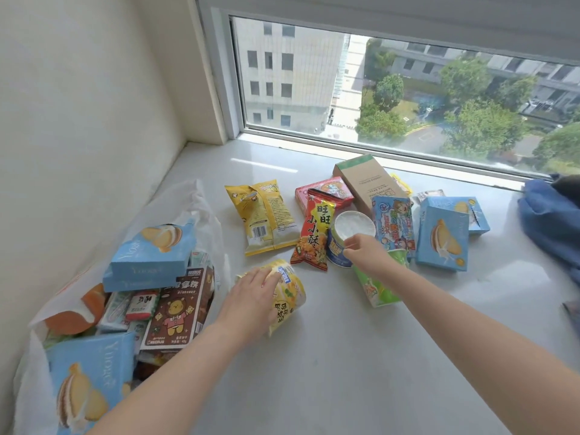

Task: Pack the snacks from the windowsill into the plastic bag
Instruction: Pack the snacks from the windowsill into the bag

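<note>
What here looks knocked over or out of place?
The green cup lies tipped on its side on the windowsill, while the blue cup beside it stands upright. A blue cloth is bunched among the snacks at the right.

A pale, glossy windowsill (329, 356) carries everything. At nine o'clock a white plastic bag (201, 208) lies open, stuffed with boxes. Toward twelve o'clock lie a yellow snack pouch (266, 215), a red crisp packet (314, 233), a pink box (326, 188) and a brown carton (367, 183). Near the centre stand a blue cup (342, 249) with a white lid and a yellow cup (288, 296) on its side; a green cup (373, 287) lies beside them. At two o'clock sit a blue cartoon pack (394, 224) and two light-blue boxes (442, 237). Blue cloth (552, 221) lies at three o'clock
</note>
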